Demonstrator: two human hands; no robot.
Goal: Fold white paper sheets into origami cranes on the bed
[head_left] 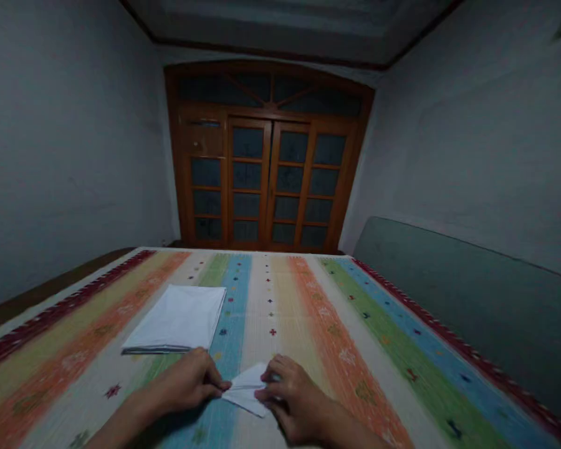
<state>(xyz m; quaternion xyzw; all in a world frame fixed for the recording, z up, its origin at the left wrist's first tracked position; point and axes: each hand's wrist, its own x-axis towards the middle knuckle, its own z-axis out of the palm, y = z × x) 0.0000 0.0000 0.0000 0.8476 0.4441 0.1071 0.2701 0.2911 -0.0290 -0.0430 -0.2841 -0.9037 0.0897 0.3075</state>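
A small folded white piece (245, 390), paper or thin cloth, lies on the striped cover, its pointed end towards me. My left hand (184, 380) grips its left end between the fingertips and thumb. My right hand (292, 399) holds its right side, with the fingers curved over the fold and hiding part of it. Up and to the left of my left hand lies a flat stack of folded white sheets (175, 318), not touching either hand.
A multicoloured striped cover (341, 349) with small embroidered motifs spreads under everything. A grey-green padded board (453, 299) stands along its right side. Plain walls rise on both sides, and a wooden glazed door (266, 168) stands beyond the far edge.
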